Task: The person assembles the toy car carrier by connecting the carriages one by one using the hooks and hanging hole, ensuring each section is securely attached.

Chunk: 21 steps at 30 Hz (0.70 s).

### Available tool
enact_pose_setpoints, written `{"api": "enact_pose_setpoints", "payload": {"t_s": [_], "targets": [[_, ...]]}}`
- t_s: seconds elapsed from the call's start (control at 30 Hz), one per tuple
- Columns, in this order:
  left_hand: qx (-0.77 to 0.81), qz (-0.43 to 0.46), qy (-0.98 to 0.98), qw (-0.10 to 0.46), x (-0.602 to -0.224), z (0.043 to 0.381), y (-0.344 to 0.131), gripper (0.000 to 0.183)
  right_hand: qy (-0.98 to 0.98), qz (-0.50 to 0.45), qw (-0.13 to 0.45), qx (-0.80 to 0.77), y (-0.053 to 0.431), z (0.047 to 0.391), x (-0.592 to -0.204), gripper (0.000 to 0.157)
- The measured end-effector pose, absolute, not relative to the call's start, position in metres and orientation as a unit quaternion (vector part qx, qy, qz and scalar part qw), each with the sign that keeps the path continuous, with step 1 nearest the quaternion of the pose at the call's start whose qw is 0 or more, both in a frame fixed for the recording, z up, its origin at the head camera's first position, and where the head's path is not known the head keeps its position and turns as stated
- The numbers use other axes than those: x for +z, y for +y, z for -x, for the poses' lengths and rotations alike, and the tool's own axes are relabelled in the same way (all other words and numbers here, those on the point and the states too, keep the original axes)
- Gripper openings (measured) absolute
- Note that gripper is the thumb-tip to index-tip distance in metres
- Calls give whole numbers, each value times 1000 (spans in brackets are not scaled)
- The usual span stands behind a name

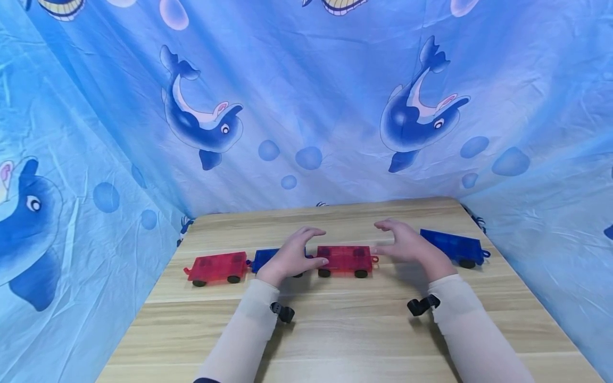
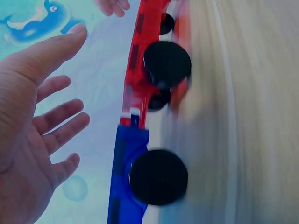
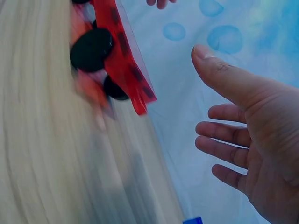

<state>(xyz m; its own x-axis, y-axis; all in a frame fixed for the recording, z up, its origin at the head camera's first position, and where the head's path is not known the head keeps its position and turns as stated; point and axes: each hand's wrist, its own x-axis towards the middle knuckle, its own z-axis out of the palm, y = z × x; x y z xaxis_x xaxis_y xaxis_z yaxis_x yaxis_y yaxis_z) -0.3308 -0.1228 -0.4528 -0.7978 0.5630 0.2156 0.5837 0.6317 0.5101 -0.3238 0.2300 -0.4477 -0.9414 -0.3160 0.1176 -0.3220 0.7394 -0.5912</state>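
A row of toy train cars runs across the wooden table: a red car (image 1: 217, 267) at the left, a blue car (image 1: 264, 256) in the middle, partly hidden by a hand, and another red car (image 1: 344, 259). Where the blue and right-hand red cars meet, their ends overlap in the left wrist view. My left hand (image 1: 292, 256) hovers over this joint with spread fingers, holding nothing. Past the red car's free ring end is my right hand (image 1: 406, 246), fingers parted and nothing in them. Behind it lies a separate blue car (image 1: 452, 247), partly covered by that hand.
The wooden table (image 1: 345, 330) carries all the cars. Blue cloth (image 1: 306, 106) printed with dolphins hangs behind it and at both sides. A black wrist camera (image 1: 282, 311) sits on the left cuff, another black wrist camera (image 1: 423, 305) on the right.
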Motion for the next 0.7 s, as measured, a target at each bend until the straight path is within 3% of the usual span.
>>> {"api": "enact_pose_setpoints", "payload": {"t_s": [0.37,0.7], "targets": [[-289,337,-896,14,-448,330,-89,73,-942,-143,17,302,263,330,-445,92],[-291,351,-889,48,-459,327,-61,68,-945,-130,13,299,279,330,-445,95]]}}
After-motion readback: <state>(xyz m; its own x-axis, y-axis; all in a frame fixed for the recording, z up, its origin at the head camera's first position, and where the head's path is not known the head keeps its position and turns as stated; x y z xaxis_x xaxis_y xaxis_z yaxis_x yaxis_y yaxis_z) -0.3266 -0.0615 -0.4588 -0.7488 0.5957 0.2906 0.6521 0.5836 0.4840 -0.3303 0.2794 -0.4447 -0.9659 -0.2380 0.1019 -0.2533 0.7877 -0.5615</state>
